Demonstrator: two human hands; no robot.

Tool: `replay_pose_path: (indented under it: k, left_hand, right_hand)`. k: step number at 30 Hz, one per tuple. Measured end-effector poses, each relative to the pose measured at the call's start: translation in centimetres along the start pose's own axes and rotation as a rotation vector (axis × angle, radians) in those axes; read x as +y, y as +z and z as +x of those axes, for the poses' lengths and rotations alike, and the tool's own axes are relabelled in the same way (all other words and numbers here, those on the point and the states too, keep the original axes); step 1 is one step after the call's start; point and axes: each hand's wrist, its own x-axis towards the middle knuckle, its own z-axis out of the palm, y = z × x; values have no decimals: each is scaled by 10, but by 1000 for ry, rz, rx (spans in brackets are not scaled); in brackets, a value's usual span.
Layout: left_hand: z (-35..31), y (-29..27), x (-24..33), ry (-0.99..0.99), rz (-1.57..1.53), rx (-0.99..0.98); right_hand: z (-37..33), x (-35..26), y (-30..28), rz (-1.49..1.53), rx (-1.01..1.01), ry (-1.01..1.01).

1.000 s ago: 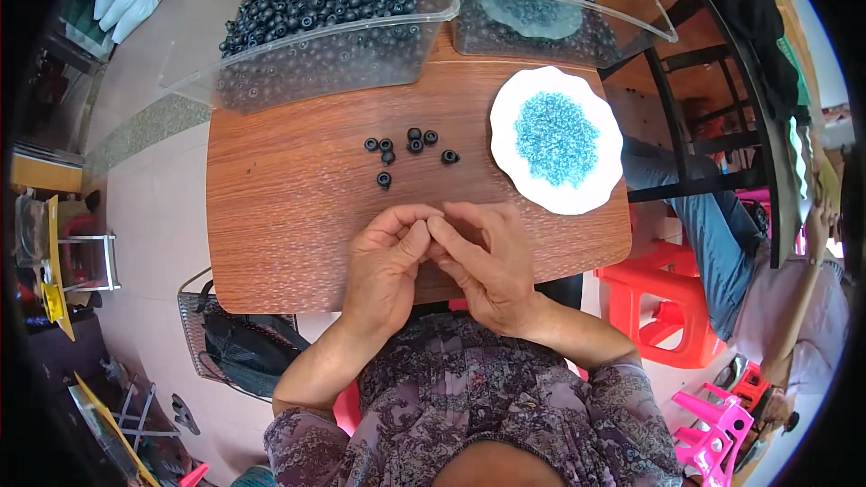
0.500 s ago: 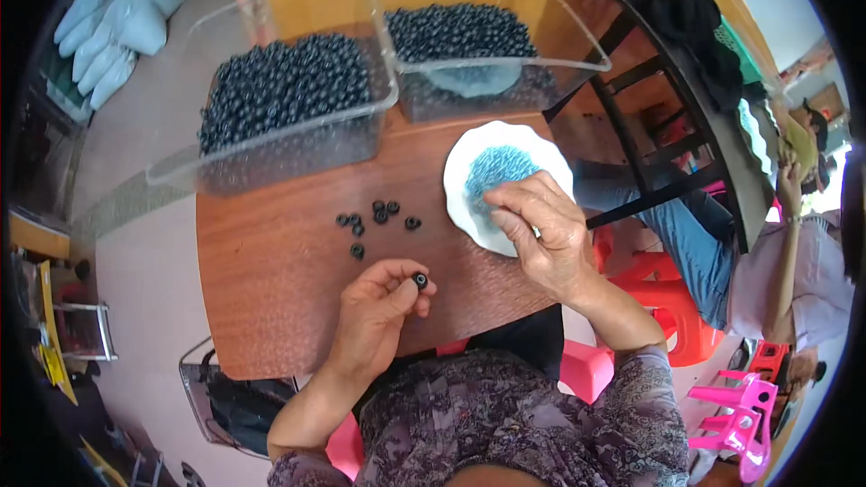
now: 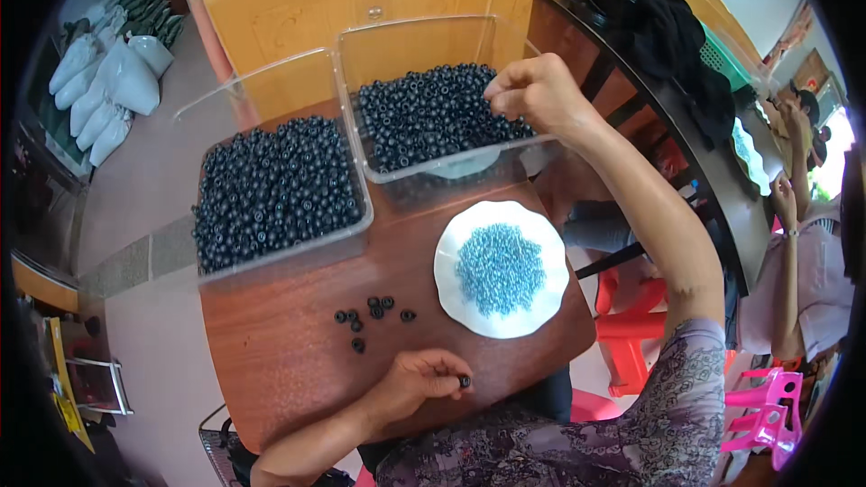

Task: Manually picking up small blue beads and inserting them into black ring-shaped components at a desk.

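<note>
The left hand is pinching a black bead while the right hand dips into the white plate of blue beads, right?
Not quite: in the head view, the right hand is at the right-hand clear plastic bin of black beads, not the scalloped white plate. The left hand does pinch a black bead.

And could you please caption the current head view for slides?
Left hand holds a dark bead; right hand is at a clear tub of similar beads.
</note>
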Motion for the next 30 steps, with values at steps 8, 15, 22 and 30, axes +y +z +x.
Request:
replay_pose_path:
  k: [8,15,22,30]
  left_hand:
    - [1,-14,2,-171,-88,-149]
    - [5,-25,-5,-161,-227,-202]
    - [4,-28,-11,-230,-269,-196]
    - [4,-29,-16,-217,-233,-204]
  right_hand:
    - [70,40,45,-430,-411,-245]
    - [97,41,81,-544,-534,-347]
    - [103,45,99,-569,-619,-395]
    - [107,44,93,-788,-453,-452]
